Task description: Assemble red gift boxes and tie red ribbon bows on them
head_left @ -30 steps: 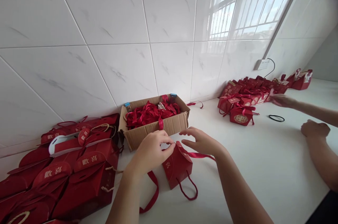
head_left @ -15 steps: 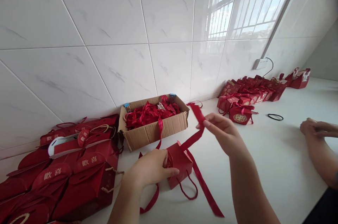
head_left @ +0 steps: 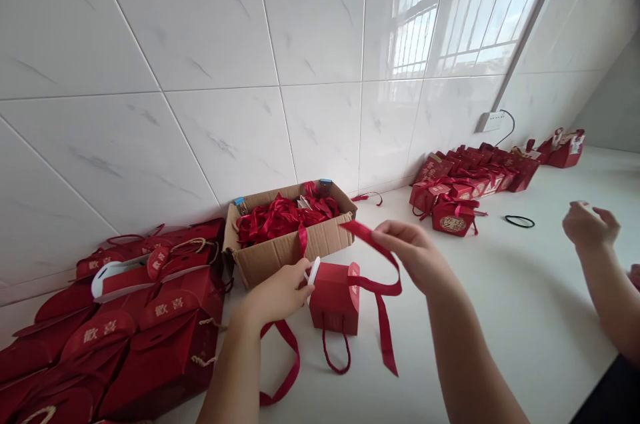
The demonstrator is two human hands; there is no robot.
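Note:
A small red gift box (head_left: 333,294) with a dark red cord handle stands on the white counter in front of me. My left hand (head_left: 283,294) grips the box's left end, its fingers pinching a flap with a white underside. A red ribbon (head_left: 377,287) comes out at the box's right end and bends back over. My right hand (head_left: 407,251) pinches this ribbon above and right of the box, and one ribbon end points left from the fingers. The other tail hangs down to the right. More red ribbon (head_left: 287,371) curls on the counter below my left hand.
Behind the box is a cardboard box (head_left: 295,254) heaped with red ribbons. Larger red boxes (head_left: 165,344) crowd the left. Small ribboned boxes (head_left: 455,216) line the wall at right, near a black band (head_left: 520,221). Another person's hand (head_left: 590,224) is at far right.
The gift box has turned and now stands more squarely, its white-backed flap showing. My right hand has moved slightly down with the ribbon. The other person's hands have come apart.

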